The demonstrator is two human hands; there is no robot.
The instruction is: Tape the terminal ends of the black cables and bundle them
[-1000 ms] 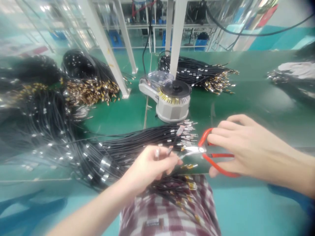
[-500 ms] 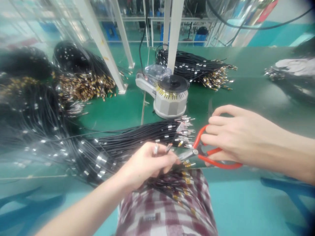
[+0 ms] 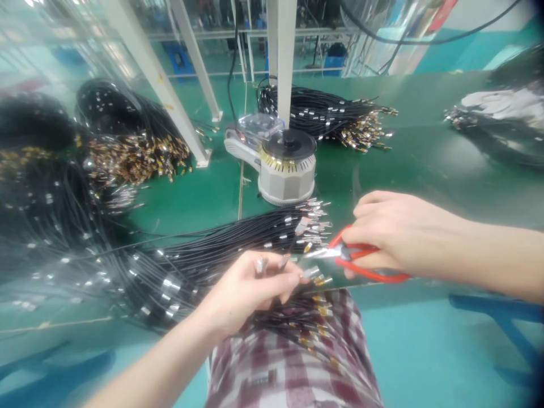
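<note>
My right hand (image 3: 386, 232) is wrapped round red-handled scissors (image 3: 374, 275), whose blades point left and look nearly closed. Just left of the blade tips, my left hand (image 3: 259, 286) pinches a thin black cable with a silvery end (image 3: 312, 272) sticking out past the fingertips. Two more short cable ends show between its fingers. Beneath and behind that hand, a bundle of black cables (image 3: 229, 232) with pale, stripped-looking tips lies on the table. Other cables (image 3: 297, 326) with yellowish metal ends hang over the table's front edge onto my checked clothing.
A round white tape dispenser (image 3: 287, 181) with a dark top stands on the green table (image 3: 204, 204). Cable coils (image 3: 131, 147) lie at the left, and another cable bundle (image 3: 323, 110) behind the dispenser. White posts (image 3: 287, 62) rise from the table; a white glove (image 3: 501, 107) lies far right.
The scissor handles have come together, and the blades have drawn slightly off my left fingertips. A silvery cable end now shows there. The whole view has shifted a little.
</note>
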